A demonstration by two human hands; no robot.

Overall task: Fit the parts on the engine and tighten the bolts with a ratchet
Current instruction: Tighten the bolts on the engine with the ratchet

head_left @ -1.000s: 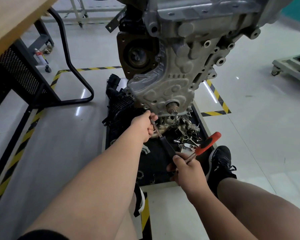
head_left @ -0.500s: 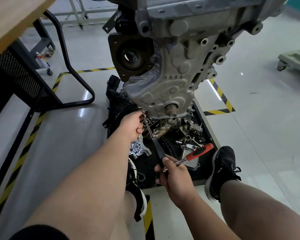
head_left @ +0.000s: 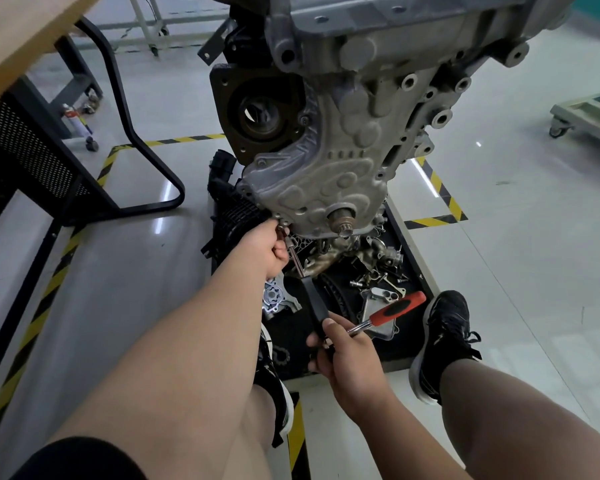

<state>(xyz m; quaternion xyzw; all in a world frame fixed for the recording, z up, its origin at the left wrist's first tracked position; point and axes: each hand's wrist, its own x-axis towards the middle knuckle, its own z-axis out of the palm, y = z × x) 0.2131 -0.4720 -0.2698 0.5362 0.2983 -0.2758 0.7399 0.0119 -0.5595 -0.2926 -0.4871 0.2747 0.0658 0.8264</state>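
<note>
Black tray under the hands held loose metal parts. Left hand pinched black-handled driver by its shaft; right hand clasped its handle and red-handled ratchet.

The engine cover in front of you is dull silver-grey, embossed with rounded bubble shapes, next to a rust-brown plate. The ratchet in your right hand has a chrome shaft and a red-orange grip with a black inlay, while the driver has a black handle and bright steel shaft. Silvery loose parts lie on a black tray, your shoes are black, the glossy pale grey floor carries yellow-and-black striped tape, and the counter is tan wood over black perforated mesh.
</note>
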